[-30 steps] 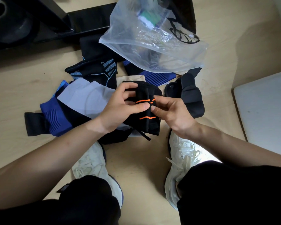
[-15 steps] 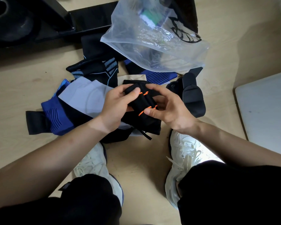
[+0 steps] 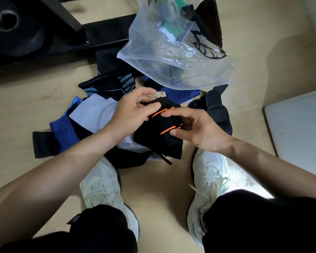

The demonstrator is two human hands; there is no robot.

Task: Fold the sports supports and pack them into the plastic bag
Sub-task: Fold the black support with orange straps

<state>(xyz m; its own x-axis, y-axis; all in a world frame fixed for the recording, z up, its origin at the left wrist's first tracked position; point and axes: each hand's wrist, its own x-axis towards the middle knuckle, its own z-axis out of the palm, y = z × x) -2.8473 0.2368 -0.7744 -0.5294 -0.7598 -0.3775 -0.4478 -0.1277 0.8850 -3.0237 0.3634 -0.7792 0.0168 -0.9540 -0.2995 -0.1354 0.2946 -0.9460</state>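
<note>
A black support with orange stripes (image 3: 157, 136) is bunched between both hands above a pile of supports on the floor. My left hand (image 3: 133, 114) grips its upper left part, thumb on top. My right hand (image 3: 195, 126) pinches its right side between thumb and fingers. A thin black strap hangs from its lower edge. The clear plastic bag (image 3: 182, 57) lies just beyond, its mouth toward me, with some items inside. Around the hands lie a blue and white support (image 3: 66, 130), a dark support with light-blue marks (image 3: 113, 84) and a black padded support (image 3: 219, 110).
My two white shoes (image 3: 210, 172) stand on the wooden floor below the pile. A black metal frame with a weight plate (image 3: 44, 31) fills the upper left. A white board (image 3: 299, 132) lies at the right edge.
Both hands have turned and folded the black support; its orange stripes now show on top. My right hand has shifted its pinch to the right side.
</note>
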